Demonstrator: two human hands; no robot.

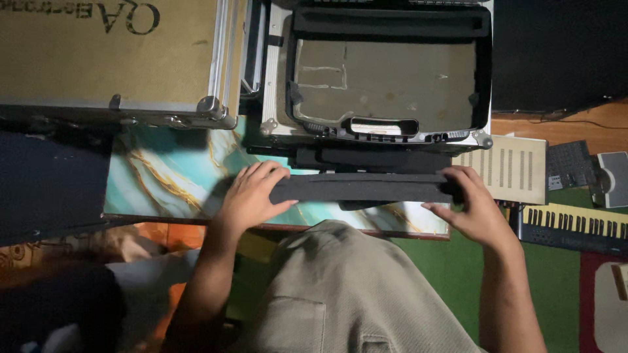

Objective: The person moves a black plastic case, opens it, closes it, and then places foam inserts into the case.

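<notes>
Foam strip (363, 188) pinched at both ends, left hand (252, 196) and right hand (470, 208) closed on it, just short of open case (281, 98). Could sag midway, snag, slip from fingertips.

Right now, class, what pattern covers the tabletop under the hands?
In the head view, the tabletop shows teal-and-white marbling with gold veins.
</notes>
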